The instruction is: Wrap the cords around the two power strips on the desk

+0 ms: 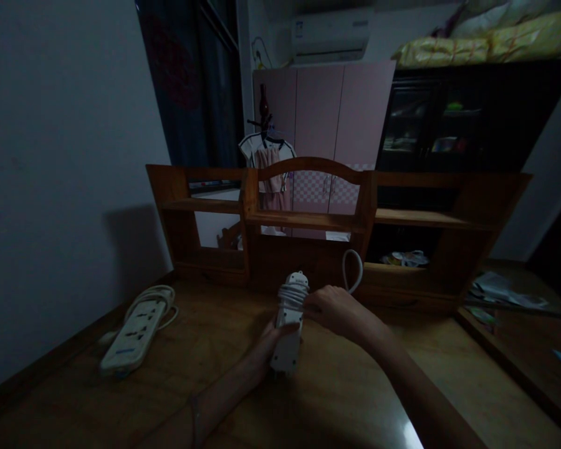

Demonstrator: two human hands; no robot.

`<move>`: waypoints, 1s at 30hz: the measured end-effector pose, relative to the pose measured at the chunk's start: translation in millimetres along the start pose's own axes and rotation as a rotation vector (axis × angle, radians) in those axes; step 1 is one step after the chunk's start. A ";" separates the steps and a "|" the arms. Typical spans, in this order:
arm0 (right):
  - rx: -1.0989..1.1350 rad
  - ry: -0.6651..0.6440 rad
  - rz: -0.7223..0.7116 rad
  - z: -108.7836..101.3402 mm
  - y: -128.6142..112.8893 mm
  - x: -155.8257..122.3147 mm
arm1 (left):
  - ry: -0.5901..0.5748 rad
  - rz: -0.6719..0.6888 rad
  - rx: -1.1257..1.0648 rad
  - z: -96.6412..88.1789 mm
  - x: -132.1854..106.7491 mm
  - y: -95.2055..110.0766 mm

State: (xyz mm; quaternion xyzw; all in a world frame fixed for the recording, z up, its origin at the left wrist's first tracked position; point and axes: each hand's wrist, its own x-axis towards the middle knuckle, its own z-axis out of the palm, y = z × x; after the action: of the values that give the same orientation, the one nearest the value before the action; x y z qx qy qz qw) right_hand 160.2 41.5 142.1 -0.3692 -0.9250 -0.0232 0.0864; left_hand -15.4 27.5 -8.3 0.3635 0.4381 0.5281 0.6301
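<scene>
A white power strip (288, 324) stands roughly upright above the wooden desk (224, 386), with its white cable wound around its upper half. My left hand (272, 333) is closed around the strip's lower left side. My right hand (333, 307) pinches the cable (353, 270) beside the wound turns; a loose loop of it arcs up to the right. A second white power strip (131, 337) lies flat at the desk's left, its cord coiled at its far end.
A wooden shelf unit (308, 218) stands along the back of the desk. Papers (500, 290) lie on a surface at the right. A wall runs close on the left. The room is dim.
</scene>
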 end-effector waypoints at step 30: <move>-0.086 -0.022 0.067 9.3 -3.4 4.1 | 0.073 0.169 0.126 11.2 -16.4 18.0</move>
State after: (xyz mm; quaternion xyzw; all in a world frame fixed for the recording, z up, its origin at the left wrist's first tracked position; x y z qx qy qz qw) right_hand 153.6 42.8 133.8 -0.4035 -0.9112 -0.0560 0.0612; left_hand -12.2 14.6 15.0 0.4186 0.4608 0.5637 0.5429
